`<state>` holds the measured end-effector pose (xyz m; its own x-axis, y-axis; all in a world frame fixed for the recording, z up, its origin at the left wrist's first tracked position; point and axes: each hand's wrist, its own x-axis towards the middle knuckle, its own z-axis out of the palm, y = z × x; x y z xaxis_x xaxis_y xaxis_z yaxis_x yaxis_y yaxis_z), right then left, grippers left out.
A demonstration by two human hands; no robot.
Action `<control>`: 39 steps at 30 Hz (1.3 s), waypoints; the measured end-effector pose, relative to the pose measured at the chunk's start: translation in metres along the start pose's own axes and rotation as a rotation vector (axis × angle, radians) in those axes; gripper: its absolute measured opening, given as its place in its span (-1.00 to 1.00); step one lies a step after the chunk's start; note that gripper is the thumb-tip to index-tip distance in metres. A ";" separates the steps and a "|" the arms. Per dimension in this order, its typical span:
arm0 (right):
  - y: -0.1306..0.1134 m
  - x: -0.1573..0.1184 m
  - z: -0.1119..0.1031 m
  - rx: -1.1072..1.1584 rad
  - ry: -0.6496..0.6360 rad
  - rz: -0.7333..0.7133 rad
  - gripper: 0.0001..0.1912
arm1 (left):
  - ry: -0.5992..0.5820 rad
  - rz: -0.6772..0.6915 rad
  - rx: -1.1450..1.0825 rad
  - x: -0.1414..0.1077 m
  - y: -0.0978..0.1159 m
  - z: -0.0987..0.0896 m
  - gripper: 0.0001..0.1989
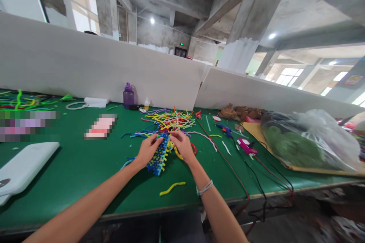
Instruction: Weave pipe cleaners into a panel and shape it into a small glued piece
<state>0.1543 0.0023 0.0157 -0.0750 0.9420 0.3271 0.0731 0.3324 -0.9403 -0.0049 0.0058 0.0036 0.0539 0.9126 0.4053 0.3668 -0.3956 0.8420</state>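
A small woven piece (158, 159) of blue and yellow fuzzy strips lies slanted near the middle of a green surface (85, 167), between a person's two hands. The left hand (146, 151) has its thumb and fingers clamped on the upper edge of the piece. The right hand (182, 145) is at the upper right corner, its fingertips close together; whether they pinch a strip is too small to tell. The lower part of the piece looks closely woven, with short yellow ends poking out along its right side, so a good share of the weaving appears done. The upper edge, where both hands meet, seems to be the part left open, and the side ends look unfinished. Just beyond the hands is a loose pile of colored strips (176, 119), apparently unused. One yellow strip (172, 188) lies by itself nearer the person. Farther out are a purple bottle (129, 97) by the white partition (159, 72), a blue glue gun (228, 132) to the right, and beyond it a clear plastic bag (293, 144) with green material inside.
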 end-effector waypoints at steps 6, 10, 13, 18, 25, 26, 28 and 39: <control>0.010 0.002 0.001 0.132 -0.118 0.151 -0.79 | -0.037 0.054 0.075 -0.004 0.002 0.001 -0.71; 0.011 -0.001 0.002 0.141 -0.108 0.107 -0.82 | -0.101 0.117 0.113 -0.006 0.001 0.002 -0.72; 0.011 -0.001 0.001 0.121 -0.115 0.097 -0.82 | -0.111 0.104 0.103 -0.005 0.001 0.003 -0.72; 0.006 0.002 -0.004 0.108 -0.123 0.101 -0.79 | -0.086 0.041 0.007 -0.002 0.000 0.003 -0.72; -0.006 -0.005 -0.004 -0.204 -0.014 -0.213 -0.91 | -0.087 -0.013 -0.053 -0.002 0.001 0.003 -0.69; -0.007 -0.006 -0.003 -0.233 -0.020 -0.242 -0.90 | -0.096 -0.014 -0.056 -0.002 0.001 0.003 -0.68; -0.008 -0.007 -0.003 -0.217 -0.043 -0.234 -0.90 | -0.107 -0.012 -0.054 -0.002 0.001 0.003 -0.68; -0.010 -0.009 0.000 -0.141 -0.077 -0.143 -0.91 | -0.162 0.006 -0.083 -0.001 0.001 0.003 -0.71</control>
<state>0.1547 -0.0098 0.0222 -0.1703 0.8804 0.4426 0.1942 0.4703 -0.8609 -0.0019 0.0044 0.0033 0.2073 0.9124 0.3529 0.2888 -0.4017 0.8690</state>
